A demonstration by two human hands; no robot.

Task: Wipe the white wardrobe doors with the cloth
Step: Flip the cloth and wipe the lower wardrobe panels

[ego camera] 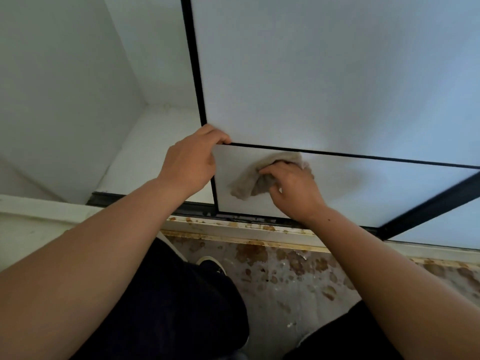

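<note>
The white wardrobe door (324,81), framed in black, fills the upper right of the view; its lower panel (363,193) sits under a black crossbar. My left hand (192,157) grips the door's left black edge where the crossbar meets it, fingers curled round the frame. My right hand (293,188) holds a crumpled beige cloth (249,183) and presses it against the lower panel, near the panel's left side. Part of the cloth is hidden under my fingers.
The open wardrobe interior (85,100) with a white shelf floor lies to the left. A black sliding track (197,207) runs along the bottom. Below it a stained sill (233,229) and a spotted, dirty floor (298,281). My dark-trousered legs (181,307) stand close.
</note>
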